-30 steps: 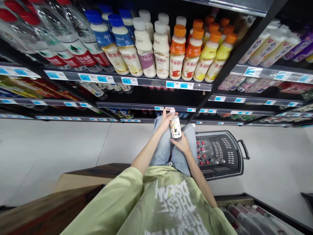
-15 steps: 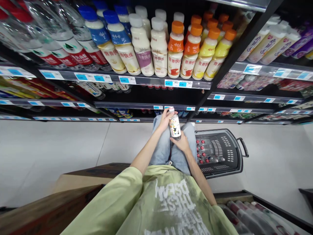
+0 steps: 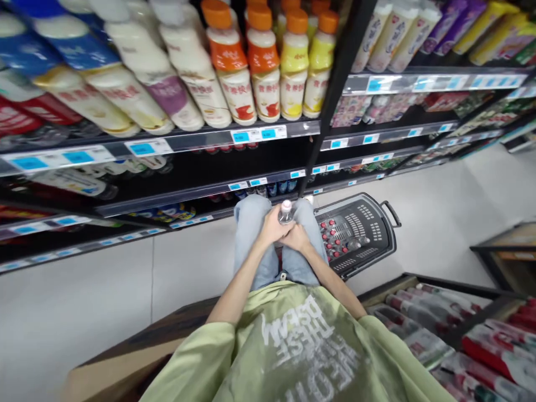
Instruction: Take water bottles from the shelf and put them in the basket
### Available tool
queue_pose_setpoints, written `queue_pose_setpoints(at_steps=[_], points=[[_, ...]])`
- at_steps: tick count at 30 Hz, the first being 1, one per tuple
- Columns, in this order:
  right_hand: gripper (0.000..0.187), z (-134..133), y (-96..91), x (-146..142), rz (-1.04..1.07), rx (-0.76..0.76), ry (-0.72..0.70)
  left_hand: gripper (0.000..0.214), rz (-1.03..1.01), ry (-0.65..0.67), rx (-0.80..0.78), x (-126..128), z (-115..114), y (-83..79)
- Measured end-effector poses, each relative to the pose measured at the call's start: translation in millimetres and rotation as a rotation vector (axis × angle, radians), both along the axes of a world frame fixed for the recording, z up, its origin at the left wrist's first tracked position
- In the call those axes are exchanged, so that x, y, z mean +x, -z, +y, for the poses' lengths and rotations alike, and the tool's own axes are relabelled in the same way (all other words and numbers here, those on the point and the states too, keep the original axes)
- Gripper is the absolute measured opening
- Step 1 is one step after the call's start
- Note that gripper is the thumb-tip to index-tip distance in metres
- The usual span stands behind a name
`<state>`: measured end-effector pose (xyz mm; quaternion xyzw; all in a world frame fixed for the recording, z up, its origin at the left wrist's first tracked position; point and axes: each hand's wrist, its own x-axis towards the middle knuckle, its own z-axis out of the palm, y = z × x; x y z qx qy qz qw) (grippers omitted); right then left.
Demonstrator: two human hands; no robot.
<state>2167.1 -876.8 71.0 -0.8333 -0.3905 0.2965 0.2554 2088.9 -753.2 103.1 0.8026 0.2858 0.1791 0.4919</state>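
Observation:
Both hands hold one small drink bottle (image 3: 285, 211) with a pale cap in front of my jeans. My left hand (image 3: 272, 228) wraps its side from the left. My right hand (image 3: 297, 238) grips it from below and right. Only the cap and neck show above the fingers; the label is hidden. Just to the right on the floor stands a dark plastic shopping basket (image 3: 377, 245) with several red-capped bottles (image 3: 335, 240) lying in it.
A black shelf unit (image 3: 268, 134) carries rows of milk-drink bottles with orange, yellow, white and blue caps, with blue price tags below. A black upright post (image 3: 330, 95) divides the shelving. Packaged goods lie in a low display (image 3: 439, 329) at the right. A brown carton (image 3: 125, 357) sits behind me.
The hands have lowered the bottle and closed more tightly over it, hiding its label. The head has turned to the right and tilted, shifting the shelves left.

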Motion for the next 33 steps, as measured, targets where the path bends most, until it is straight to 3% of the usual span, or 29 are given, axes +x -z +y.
queue_pose_setpoints(at_steps=[3,5,7,12,14,20,24,28,33], points=[[0.058,-3,1.0,5,0.046,0.045,-0.025,0.029,0.024,-0.034,0.040,-1,-14,13.7],[0.062,-5,2.3,7,0.060,0.125,0.020,0.028,0.012,-0.024,0.045,-1,-17,18.1],[0.054,-9,4.5,9,0.082,0.231,0.076,0.031,-0.009,0.010,0.055,1,-16,20.2],[0.051,-36,9.6,9,0.415,0.527,0.362,0.033,-0.008,0.119,0.098,7,-19,29.6],[0.049,-49,8.1,7,0.523,0.580,0.444,0.040,0.015,0.214,0.116,9,-24,36.6],[0.042,-56,-5.3,4,0.268,0.559,0.476,0.073,0.070,0.468,0.158,12,-29,52.4],[0.040,-47,-5.8,5,0.248,0.555,0.542,0.088,0.097,0.499,0.161,14,-25,54.1],[0.038,-44,-2.2,2,0.273,0.550,0.669,0.090,0.096,0.515,0.174,15,-26,52.0],[0.037,-42,-0.1,-3,0.315,0.677,0.833,0.089,0.049,0.514,0.180,15,-33,45.7]])
